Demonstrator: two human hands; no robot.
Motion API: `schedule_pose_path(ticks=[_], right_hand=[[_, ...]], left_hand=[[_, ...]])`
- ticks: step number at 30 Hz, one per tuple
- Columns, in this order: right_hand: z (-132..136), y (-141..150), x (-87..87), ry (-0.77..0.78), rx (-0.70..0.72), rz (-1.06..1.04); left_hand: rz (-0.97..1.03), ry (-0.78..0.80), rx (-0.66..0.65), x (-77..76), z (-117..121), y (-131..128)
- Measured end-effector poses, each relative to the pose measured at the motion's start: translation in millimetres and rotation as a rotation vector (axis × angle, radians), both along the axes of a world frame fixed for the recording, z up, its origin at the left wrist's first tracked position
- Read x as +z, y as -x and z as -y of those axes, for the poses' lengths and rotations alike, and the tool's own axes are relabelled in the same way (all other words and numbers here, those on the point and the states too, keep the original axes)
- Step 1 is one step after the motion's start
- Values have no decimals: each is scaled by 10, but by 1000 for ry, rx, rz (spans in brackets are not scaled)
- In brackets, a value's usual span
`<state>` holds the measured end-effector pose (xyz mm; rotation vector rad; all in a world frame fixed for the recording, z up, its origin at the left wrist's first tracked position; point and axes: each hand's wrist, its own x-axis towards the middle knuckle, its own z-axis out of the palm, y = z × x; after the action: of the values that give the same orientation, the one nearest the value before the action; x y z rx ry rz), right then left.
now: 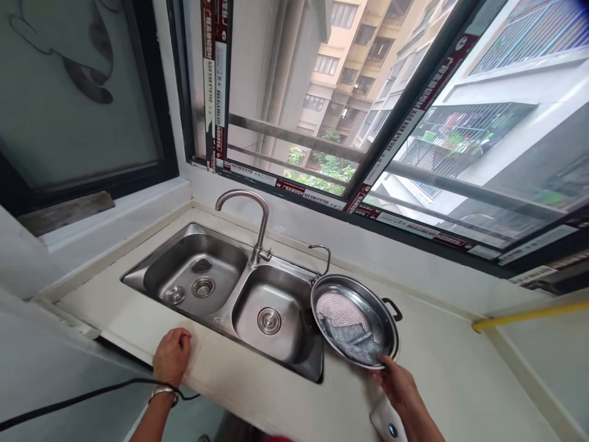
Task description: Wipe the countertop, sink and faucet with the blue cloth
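stainless steel shines in the head view, where the right hand grips the near rim of a round, black-handled pan, seemingly to steady it over the edge of the right basin. inside lies a crumpled grey sheet. the left hand, well apart, curls by the smooth pale counter; whether it holds anything, i cannot tell.
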<state>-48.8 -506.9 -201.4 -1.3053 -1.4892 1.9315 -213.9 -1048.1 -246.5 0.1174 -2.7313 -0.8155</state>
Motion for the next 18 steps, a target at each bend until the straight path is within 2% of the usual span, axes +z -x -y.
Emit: schedule_pose_path(ticks=[4, 10, 14, 18], right_hand=[[-219, 39, 27, 69, -158, -49], [-407, 446, 64, 174, -387, -144], [-557, 751, 44, 194, -410, -158], [-715, 1001, 47, 199, -394, -179]], left_hand=[[28, -9, -7, 9, 7, 31], [138, -21, 9, 108, -15, 26], [169, -14, 22, 140, -20, 19], [187, -27, 10, 43, 37, 79]])
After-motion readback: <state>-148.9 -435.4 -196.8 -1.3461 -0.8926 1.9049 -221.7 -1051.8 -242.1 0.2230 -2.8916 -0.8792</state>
